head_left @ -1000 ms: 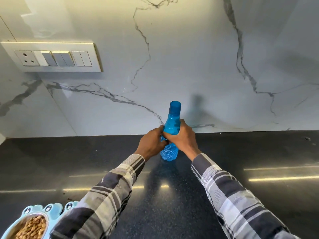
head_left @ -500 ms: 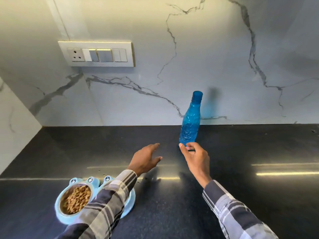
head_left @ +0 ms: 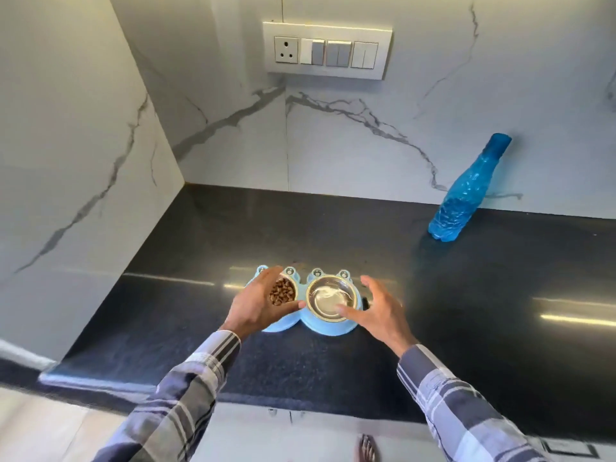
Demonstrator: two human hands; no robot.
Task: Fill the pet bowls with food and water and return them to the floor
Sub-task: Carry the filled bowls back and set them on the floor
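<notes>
A light blue double pet bowl stand (head_left: 328, 327) sits on the black counter. Its left bowl holds brown kibble (head_left: 282, 291); its right steel bowl (head_left: 330, 300) holds clear water. My left hand (head_left: 258, 303) hovers over the stand's left side with fingers spread, partly hiding the kibble bowl. To the right of the stand my right hand (head_left: 380, 308) is open, its fingertips over the steel bowl's rim. Neither hand visibly grips anything. A blue plastic water bottle (head_left: 465, 195) stands capped at the back right by the wall.
The black counter (head_left: 466, 328) ends in a front edge below my arms, with light floor beneath. Marble walls meet in a corner at the back left. A switch panel (head_left: 326, 51) hangs on the back wall.
Both hands let go of the blue bottle, left standing by the wall, and moved left and toward me to the pet bowl stand. My view swung left and down.
</notes>
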